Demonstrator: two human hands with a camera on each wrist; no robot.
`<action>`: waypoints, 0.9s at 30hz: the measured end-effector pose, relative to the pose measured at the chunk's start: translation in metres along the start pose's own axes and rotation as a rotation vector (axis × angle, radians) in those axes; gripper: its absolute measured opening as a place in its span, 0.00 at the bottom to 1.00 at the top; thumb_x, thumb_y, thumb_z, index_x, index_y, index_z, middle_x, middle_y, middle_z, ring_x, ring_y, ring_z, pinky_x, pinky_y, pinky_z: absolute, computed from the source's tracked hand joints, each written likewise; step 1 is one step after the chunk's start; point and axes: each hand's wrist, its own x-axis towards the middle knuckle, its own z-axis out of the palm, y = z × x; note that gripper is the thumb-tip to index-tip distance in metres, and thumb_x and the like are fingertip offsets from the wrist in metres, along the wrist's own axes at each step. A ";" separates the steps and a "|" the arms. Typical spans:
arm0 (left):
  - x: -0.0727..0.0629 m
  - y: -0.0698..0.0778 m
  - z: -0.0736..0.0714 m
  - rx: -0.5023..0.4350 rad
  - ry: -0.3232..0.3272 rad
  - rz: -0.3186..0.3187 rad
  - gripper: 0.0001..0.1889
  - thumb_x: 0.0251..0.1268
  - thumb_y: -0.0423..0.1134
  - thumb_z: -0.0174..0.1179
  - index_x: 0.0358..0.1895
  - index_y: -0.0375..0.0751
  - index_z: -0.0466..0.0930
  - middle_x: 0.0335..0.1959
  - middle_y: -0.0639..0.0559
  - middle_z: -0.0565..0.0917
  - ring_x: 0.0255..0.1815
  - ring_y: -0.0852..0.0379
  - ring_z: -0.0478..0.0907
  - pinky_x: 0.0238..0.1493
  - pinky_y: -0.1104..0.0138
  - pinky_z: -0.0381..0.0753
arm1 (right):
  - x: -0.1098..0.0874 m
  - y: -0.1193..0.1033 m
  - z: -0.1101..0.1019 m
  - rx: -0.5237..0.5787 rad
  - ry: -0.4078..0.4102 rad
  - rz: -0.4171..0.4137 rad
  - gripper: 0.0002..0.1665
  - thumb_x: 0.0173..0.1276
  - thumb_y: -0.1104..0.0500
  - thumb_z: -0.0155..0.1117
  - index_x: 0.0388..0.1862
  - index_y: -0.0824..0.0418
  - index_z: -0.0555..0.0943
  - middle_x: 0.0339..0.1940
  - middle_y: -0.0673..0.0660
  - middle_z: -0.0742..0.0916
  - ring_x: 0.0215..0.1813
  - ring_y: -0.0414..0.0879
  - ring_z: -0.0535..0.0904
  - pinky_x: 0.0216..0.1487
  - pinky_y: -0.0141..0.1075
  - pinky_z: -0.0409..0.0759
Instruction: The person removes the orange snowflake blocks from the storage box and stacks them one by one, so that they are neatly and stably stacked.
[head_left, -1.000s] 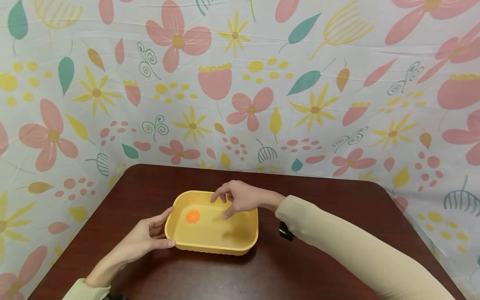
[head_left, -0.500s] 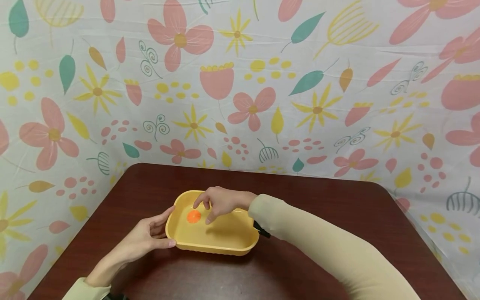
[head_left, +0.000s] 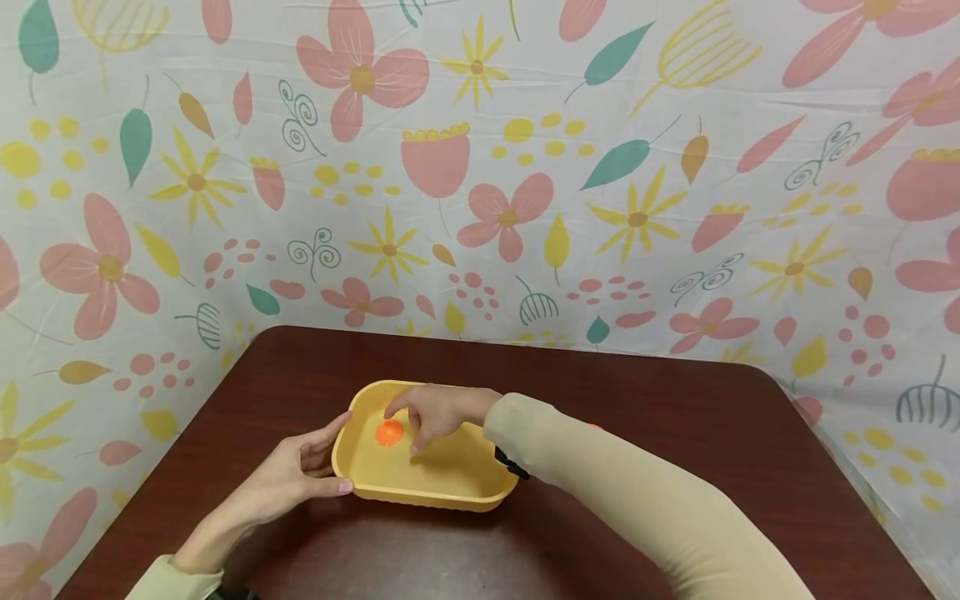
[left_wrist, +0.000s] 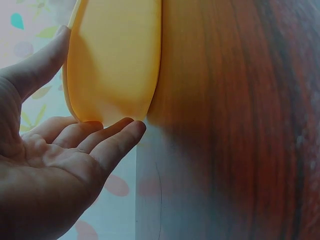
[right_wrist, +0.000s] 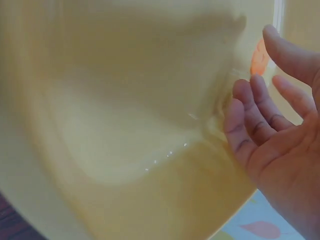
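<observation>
A yellow rectangular basin with rounded corners sits on the dark table. My left hand holds its left end, thumb at the near corner and fingers along the end wall; in the left wrist view the fingertips meet that wall. Inside the basin, toward the left, lies a flat round orange piece that looks like a citrus slice. My right hand reaches over the basin just right of the piece, index finger and thumb spread apart with nothing between them. In the right wrist view the orange piece shows partly behind the fingers.
The brown wood-grain table extends around the basin. A small orange bit peeks out behind the right sleeve. Black straps show at both wrists. A flower-patterned cloth hangs behind the table.
My right hand has moved left and lower over the basin, up close to the orange piece. The left hand and the basin have stayed in place.
</observation>
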 end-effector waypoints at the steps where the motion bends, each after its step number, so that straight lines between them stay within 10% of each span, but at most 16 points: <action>1: 0.000 0.000 0.000 0.003 0.001 0.000 0.50 0.66 0.29 0.73 0.84 0.29 0.49 0.82 0.28 0.54 0.77 0.29 0.62 0.62 0.63 0.81 | 0.001 0.000 0.000 0.006 -0.013 -0.001 0.43 0.62 0.63 0.83 0.75 0.63 0.75 0.19 0.48 0.79 0.23 0.37 0.72 0.30 0.27 0.71; 27: 0.001 0.000 -0.001 0.022 -0.002 0.008 0.51 0.65 0.31 0.74 0.84 0.27 0.49 0.82 0.28 0.53 0.76 0.29 0.61 0.62 0.64 0.80 | 0.016 -0.004 0.003 -0.030 -0.022 -0.075 0.29 0.58 0.71 0.81 0.60 0.64 0.85 0.24 0.51 0.82 0.25 0.37 0.72 0.30 0.26 0.72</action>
